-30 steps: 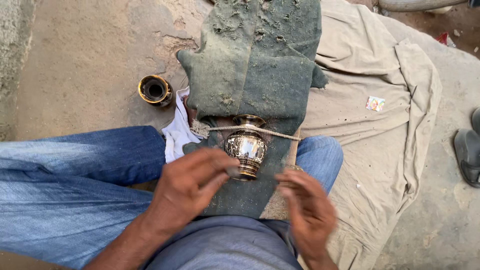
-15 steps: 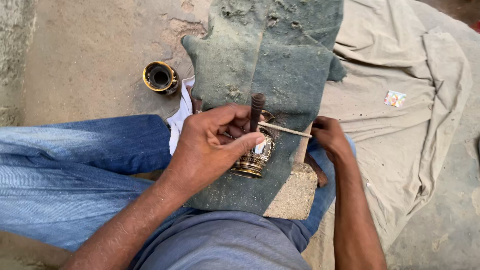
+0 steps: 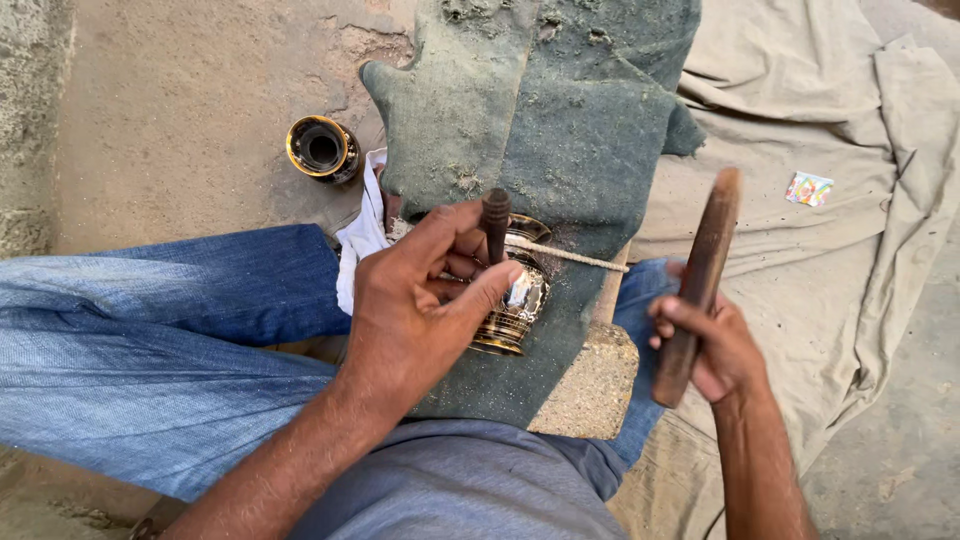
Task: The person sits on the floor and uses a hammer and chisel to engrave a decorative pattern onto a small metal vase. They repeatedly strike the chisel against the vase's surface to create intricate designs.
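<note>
The small metal pot (image 3: 515, 300) is shiny, silver-toned with dark bands and a brassy rim, lying on its side on the green cloth (image 3: 560, 130) that drapes over a stone block (image 3: 590, 385) between the person's jeans-clad knees, about the centre of view. A pale cord (image 3: 570, 257) runs across it toward 3 o'clock. The left hand (image 3: 425, 295) curls around the pot, thumb and fingers pinching a short dark punch (image 3: 496, 222) upright against its shoulder. At 3 o'clock the right hand (image 3: 705, 345) is clenched on a wooden stick (image 3: 698, 280), raised and tilted up toward 1 o'clock. A second brass-rimmed pot (image 3: 320, 148) stands on the ground at 10 o'clock, beside a white rag (image 3: 360, 235). Half a second ago the right hand sat low beside the cord's end with no stick showing; now it has pulled away and lifted, while the left hand keeps the punch where it was
</note>
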